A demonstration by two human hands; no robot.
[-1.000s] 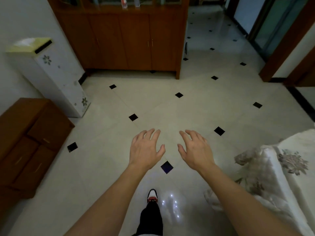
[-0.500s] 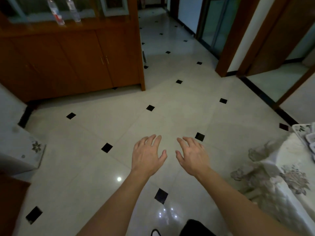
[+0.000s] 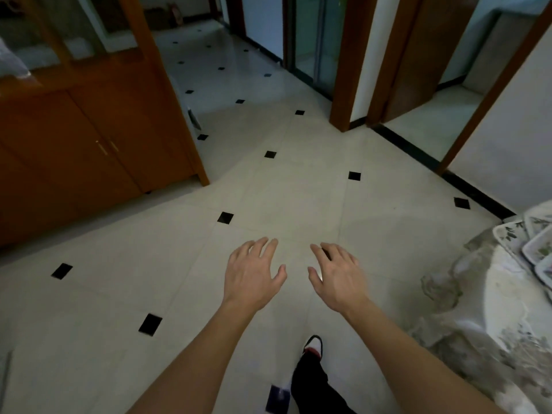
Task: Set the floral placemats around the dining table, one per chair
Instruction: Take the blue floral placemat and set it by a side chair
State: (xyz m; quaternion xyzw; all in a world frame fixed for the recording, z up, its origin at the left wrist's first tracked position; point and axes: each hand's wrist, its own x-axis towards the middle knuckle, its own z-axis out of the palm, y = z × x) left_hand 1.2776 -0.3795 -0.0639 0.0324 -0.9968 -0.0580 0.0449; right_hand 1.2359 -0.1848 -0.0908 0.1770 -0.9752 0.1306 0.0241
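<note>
Well to the left of the cloth-draped dining table (image 3: pixel 507 300) stands a wooden cabinet (image 3: pixel 89 138). Nearer the table, the left hand (image 3: pixel 251 276) and right hand (image 3: pixel 337 279) hover palm down over the tiled floor (image 3: pixel 125 252), fingers loosely spread, holding nothing. The floral placemats (image 3: pixel 509 233) lie overlapping on the table's top.

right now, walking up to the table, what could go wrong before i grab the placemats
1. The tablecloth hangs in loose folds near your shoe; a step could snag it and drag what lies on top.
2. The placemats lie overlapped by the table's edge; with left hand and right hand both empty, pulling one may slide others off.
3. The floor looks glossy, so a slip is possible.
</note>
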